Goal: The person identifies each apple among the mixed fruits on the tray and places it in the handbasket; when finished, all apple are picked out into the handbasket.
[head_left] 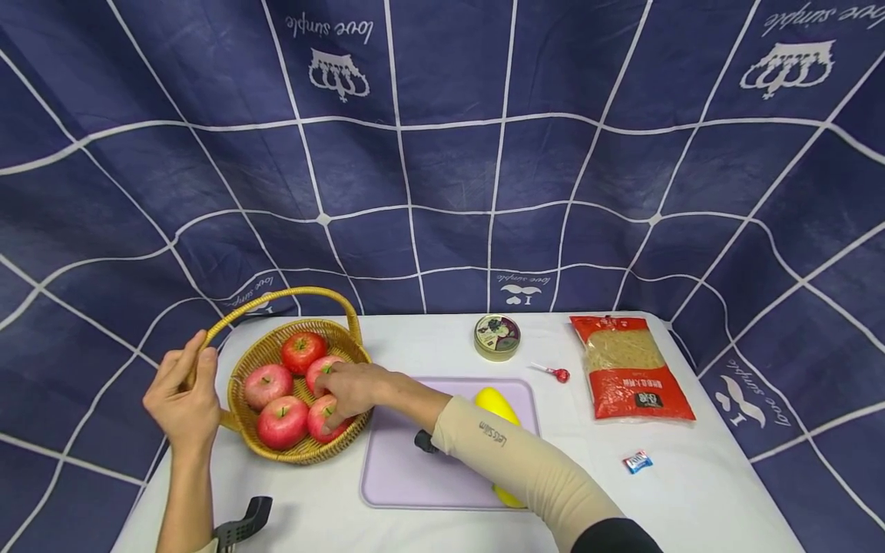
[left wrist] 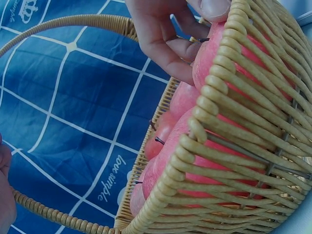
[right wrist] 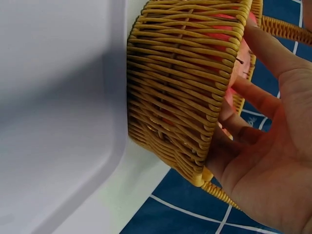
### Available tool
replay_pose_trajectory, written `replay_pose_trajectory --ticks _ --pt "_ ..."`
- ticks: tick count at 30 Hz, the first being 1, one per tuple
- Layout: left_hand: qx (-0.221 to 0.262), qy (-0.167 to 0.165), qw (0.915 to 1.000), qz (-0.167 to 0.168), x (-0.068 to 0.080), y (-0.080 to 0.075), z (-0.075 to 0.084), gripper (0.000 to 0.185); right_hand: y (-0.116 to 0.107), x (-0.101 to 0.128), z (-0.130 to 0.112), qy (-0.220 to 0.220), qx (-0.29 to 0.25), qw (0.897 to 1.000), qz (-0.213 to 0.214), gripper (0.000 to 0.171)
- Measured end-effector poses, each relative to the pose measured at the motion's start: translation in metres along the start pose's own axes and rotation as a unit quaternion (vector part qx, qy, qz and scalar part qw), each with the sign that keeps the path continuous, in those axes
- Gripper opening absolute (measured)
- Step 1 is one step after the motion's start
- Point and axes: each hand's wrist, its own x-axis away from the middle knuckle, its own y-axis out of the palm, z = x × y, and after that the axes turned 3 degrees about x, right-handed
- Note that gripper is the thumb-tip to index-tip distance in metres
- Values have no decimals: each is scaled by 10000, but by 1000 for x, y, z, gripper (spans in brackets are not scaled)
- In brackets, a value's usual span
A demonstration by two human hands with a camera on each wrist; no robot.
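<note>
A woven wicker basket with an arched handle stands at the left of the table, holding several pink-red apples and a redder tomato. My left hand grips the handle on its left side. Inside the basket's right half, my right hand has its thumb and bent fingers around the front-right apple. In the left wrist view, that apple sits at the rim between thumb and fingers. The basket wall and rim partly hide the right fingertips in the right wrist view.
Beside the basket lies a pale purple tray with yellow fruit on it, partly covered by my right sleeve. Farther right are a round tin, a lollipop, a red food bag and a small wrapped candy.
</note>
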Motion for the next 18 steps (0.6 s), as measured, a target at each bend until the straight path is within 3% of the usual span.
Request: replay_pose_trajectory --ticks 18 --pt "31 14 10000 17 0 -1 -2 23 -1 0 9 -520 -278 9980 237 46"
